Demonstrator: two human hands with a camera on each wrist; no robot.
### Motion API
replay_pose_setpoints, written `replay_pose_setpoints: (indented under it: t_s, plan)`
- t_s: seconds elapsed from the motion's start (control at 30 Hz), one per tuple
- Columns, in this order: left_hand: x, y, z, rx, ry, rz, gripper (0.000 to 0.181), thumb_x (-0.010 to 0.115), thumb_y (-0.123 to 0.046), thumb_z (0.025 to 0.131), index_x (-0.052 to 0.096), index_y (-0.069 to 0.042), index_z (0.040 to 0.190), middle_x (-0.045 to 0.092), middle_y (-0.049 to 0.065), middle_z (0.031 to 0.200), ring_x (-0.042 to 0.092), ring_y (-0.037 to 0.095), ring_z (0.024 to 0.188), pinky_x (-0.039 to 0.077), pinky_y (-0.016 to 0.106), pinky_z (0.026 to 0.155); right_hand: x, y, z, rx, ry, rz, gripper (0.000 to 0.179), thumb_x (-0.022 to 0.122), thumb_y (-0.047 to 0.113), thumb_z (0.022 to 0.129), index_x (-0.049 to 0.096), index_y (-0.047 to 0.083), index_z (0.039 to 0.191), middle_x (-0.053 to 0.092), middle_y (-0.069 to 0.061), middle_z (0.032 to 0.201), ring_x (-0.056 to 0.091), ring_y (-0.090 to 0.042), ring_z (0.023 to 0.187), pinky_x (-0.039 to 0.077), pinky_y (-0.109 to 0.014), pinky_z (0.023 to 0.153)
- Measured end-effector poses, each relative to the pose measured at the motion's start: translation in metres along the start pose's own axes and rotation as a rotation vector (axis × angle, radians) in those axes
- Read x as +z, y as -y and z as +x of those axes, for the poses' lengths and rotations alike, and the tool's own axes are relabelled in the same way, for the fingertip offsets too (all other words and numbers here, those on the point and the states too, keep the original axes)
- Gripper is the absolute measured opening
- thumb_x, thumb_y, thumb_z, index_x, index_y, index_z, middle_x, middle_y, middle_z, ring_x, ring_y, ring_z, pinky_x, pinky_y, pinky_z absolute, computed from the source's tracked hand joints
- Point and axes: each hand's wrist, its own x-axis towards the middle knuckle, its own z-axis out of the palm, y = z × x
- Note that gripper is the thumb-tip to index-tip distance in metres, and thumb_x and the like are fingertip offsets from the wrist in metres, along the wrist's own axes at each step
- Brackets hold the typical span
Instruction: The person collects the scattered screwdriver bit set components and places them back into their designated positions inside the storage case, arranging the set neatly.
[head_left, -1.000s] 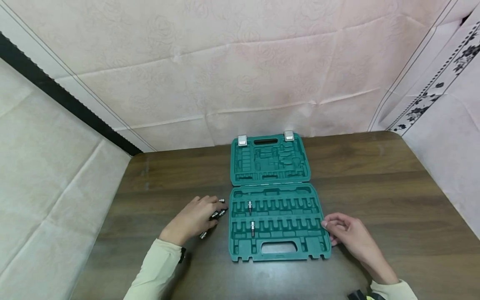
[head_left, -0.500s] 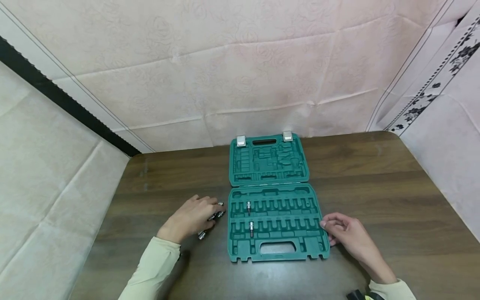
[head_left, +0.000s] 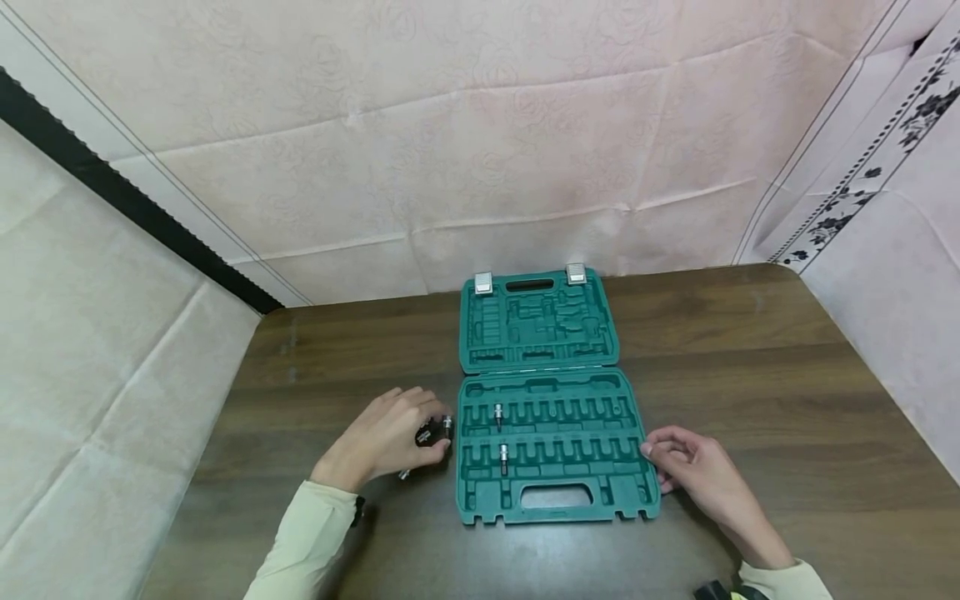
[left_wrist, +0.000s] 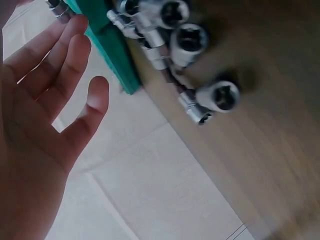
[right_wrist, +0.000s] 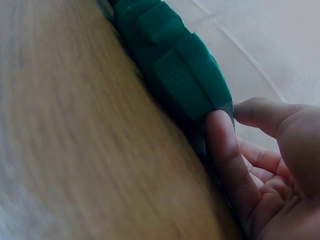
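An unfolded green plastic socket case [head_left: 486, 502] lies on the table. Two bit sockets [head_left: 498, 415] stand out in its front half, one in each row of slots. Just left of the case, my left hand [head_left: 386, 437] holds a small chrome bit socket [left_wrist: 59, 10] at its fingertips. Below those fingers lies a cluster of loose sockets [left_wrist: 189, 42], partly covered by the hand in the head view; some show star-shaped openings in the left wrist view. My right hand [head_left: 697, 471] pinches the right edge of the case between thumb and index finger.
The case's lid [head_left: 540, 354], with two pale latches [head_left: 483, 283], lies back toward the fabric-covered wall [head_left: 450, 167]. Brown wood-grain tabletop [head_left: 337, 350] extends on both sides of the case. A dark object [head_left: 712, 591] shows at the bottom edge beside the right sleeve.
My left hand has picked a bit socket up from the cluster, and its fingers have drawn together around it. The right hand keeps its hold on the case edge.
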Motion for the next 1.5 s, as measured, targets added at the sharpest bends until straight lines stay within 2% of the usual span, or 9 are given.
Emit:
replay_pose_setpoints:
  t_s: [0.1,0.2,0.47,0.57,0.73,1.0,1.23,1.37,1.5]
  plan:
    - [-0.002,-0.003,0.001,0.009,-0.044,-0.015,0.032,0.077,-0.037,0.091,0.080,-0.015,0.113,0.076,-0.002,0.109,0.070,0.015,0.101,0.059,0.041,0.092,0.000,0.000,0.000,0.001,-0.001,-0.005,0.034,0.069,0.022,0.104,0.066,-0.007,0.123,0.075,-0.011,0.099,0.071,-0.017,0.073,0.062,-0.031,0.068]
    - [-0.003,-0.006,0.004,-0.010,-0.045,-0.073,0.033,0.077,-0.034,0.091,0.080,-0.012,0.115,0.076,0.000,0.110,0.070,0.016,0.102,0.060,0.039,0.091,0.000,-0.001,0.000,0.000,0.000,-0.007,0.034,0.069,0.022,0.104,0.066,-0.006,0.123,0.075,-0.011,0.100,0.071,-0.017,0.073,0.061,-0.031,0.068]
    - [-0.001,-0.018,0.009,-0.173,-0.009,-0.296,0.034,0.080,-0.028,0.089,0.078,-0.010,0.119,0.074,0.001,0.118,0.070,0.017,0.108,0.061,0.039,0.093,0.000,-0.001,-0.001,-0.008,0.002,0.005,0.033,0.069,0.020,0.104,0.065,-0.007,0.122,0.075,-0.012,0.099,0.071,-0.017,0.073,0.062,-0.032,0.068]
    - [0.002,-0.022,0.013,-0.197,-0.026,-0.349,0.035,0.081,-0.027,0.089,0.078,-0.010,0.120,0.074,0.002,0.118,0.071,0.017,0.104,0.061,0.038,0.091,0.000,-0.001,-0.001,-0.013,0.002,0.006,0.032,0.068,0.020,0.104,0.065,-0.007,0.122,0.075,-0.012,0.099,0.071,-0.017,0.072,0.062,-0.032,0.068]
    - [0.004,-0.030,0.021,-0.235,-0.049,-0.379,0.036,0.082,-0.026,0.090,0.078,-0.010,0.121,0.074,0.002,0.117,0.069,0.018,0.099,0.062,0.035,0.085,0.000,-0.001,-0.001,-0.015,-0.002,0.005,0.033,0.069,0.020,0.104,0.066,-0.007,0.122,0.075,-0.012,0.098,0.071,-0.017,0.072,0.062,-0.032,0.068]
    - [0.010,-0.041,0.033,-0.252,-0.091,-0.389,0.035,0.083,-0.030,0.091,0.078,-0.011,0.121,0.075,0.000,0.114,0.067,0.015,0.094,0.060,0.028,0.078,-0.001,-0.002,-0.002,-0.017,-0.007,-0.005,0.033,0.069,0.021,0.104,0.066,-0.006,0.122,0.075,-0.011,0.098,0.071,-0.016,0.072,0.061,-0.031,0.067]
    - [0.015,-0.052,0.044,-0.269,-0.046,-0.370,0.037,0.080,-0.030,0.093,0.074,-0.013,0.125,0.073,0.002,0.119,0.066,0.014,0.099,0.060,0.031,0.081,-0.002,-0.002,-0.002,-0.017,-0.007,0.002,0.033,0.068,0.020,0.104,0.065,-0.007,0.123,0.074,-0.011,0.098,0.070,-0.015,0.072,0.061,-0.031,0.067]
    - [0.019,-0.055,0.050,-0.250,-0.017,-0.296,0.037,0.080,-0.032,0.093,0.073,-0.013,0.125,0.073,0.003,0.125,0.068,0.017,0.105,0.059,0.038,0.091,-0.001,-0.004,-0.001,-0.014,0.000,0.007,0.034,0.068,0.021,0.104,0.065,-0.007,0.124,0.074,-0.011,0.099,0.071,-0.016,0.073,0.062,-0.032,0.068]
    - [0.023,-0.058,0.054,-0.222,-0.021,-0.186,0.038,0.079,-0.037,0.094,0.076,-0.015,0.125,0.072,0.003,0.128,0.068,0.021,0.116,0.055,0.047,0.101,0.000,-0.004,0.000,-0.015,0.008,0.011,0.034,0.068,0.022,0.105,0.065,-0.006,0.124,0.074,-0.011,0.099,0.071,-0.016,0.073,0.062,-0.032,0.068]
